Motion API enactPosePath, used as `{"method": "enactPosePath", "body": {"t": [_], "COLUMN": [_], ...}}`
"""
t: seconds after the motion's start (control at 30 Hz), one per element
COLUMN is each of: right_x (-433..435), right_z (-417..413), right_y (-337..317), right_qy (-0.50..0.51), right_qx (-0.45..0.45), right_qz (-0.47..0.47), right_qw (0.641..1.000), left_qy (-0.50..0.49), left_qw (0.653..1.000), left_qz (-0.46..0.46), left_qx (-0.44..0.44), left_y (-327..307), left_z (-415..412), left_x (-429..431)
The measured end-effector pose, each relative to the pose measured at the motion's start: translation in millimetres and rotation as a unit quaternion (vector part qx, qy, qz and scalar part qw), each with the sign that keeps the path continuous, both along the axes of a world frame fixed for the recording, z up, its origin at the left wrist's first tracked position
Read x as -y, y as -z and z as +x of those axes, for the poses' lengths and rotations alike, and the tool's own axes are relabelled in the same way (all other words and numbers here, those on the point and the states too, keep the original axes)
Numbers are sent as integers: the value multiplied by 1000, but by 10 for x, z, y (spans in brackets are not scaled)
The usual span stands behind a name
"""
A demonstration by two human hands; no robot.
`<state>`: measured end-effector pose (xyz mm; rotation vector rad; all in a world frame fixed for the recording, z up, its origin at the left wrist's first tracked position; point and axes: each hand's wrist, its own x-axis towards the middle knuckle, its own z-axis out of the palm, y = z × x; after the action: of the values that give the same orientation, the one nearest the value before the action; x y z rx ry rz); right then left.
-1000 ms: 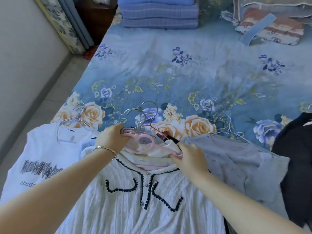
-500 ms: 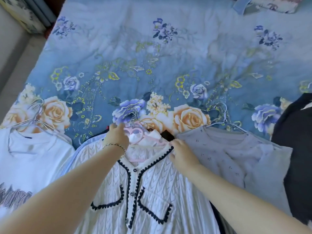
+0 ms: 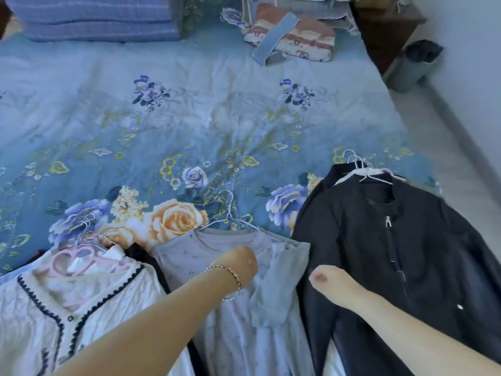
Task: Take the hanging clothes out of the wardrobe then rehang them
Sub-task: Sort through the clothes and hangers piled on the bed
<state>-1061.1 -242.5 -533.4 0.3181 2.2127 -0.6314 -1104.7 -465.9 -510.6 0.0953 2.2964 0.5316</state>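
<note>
Three garments on hangers lie in a row along the near edge of the bed [image 3: 189, 109], whose blue floral cover is otherwise bare across its whole middle, leaving wide room beyond the clothes. At the left is a white knit cardigan [image 3: 81, 308] with dark trim on a pink hanger [image 3: 73, 260]; just beside it, its edge touching, lies a pale lilac top [image 3: 244, 335] on a thin wire hanger [image 3: 229, 213]; at the right a black jacket [image 3: 393, 253] overlaps the lilac top's sleeve and reaches toward the bed's right edge, its hangers [image 3: 363, 169] near the corner. The left hand [image 3: 238, 263], a bracelet at the wrist, rests curled on the lilac top below its neckline; whether its fingers pinch the cloth cannot be told. The right hand [image 3: 333, 280] lies over the jacket's left front, fingers bent under and hidden. At the far end sit folded blue blankets [image 3: 95, 17] and a folded striped cloth [image 3: 295, 39]. Right of the bed runs a strip of open floor [image 3: 447, 164], with a grey bin [image 3: 414, 63] at the wall; its contents cannot be seen.
</note>
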Motion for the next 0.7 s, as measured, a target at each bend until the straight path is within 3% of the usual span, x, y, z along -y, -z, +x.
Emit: {"method": "enactPosePath", "body": {"t": [0.3, 0.47, 0.7], "right_x": [-2128, -2710, -3028], "right_z": [-676, -1030, -1320], "right_y": [170, 476, 867], "right_qy": [100, 86, 97], "right_qx": [-40, -67, -131], "right_qz": [-8, 0, -43], "right_qw": [994, 994, 986], "left_qy": [-135, -102, -159], "left_qw": [990, 992, 983], "left_qz": [41, -36, -74], "left_qx": [-22, -58, -58], "left_y": [482, 884, 1429], "left_z": [-428, -857, -1555], "left_x": [-1791, -2295, -2772]}}
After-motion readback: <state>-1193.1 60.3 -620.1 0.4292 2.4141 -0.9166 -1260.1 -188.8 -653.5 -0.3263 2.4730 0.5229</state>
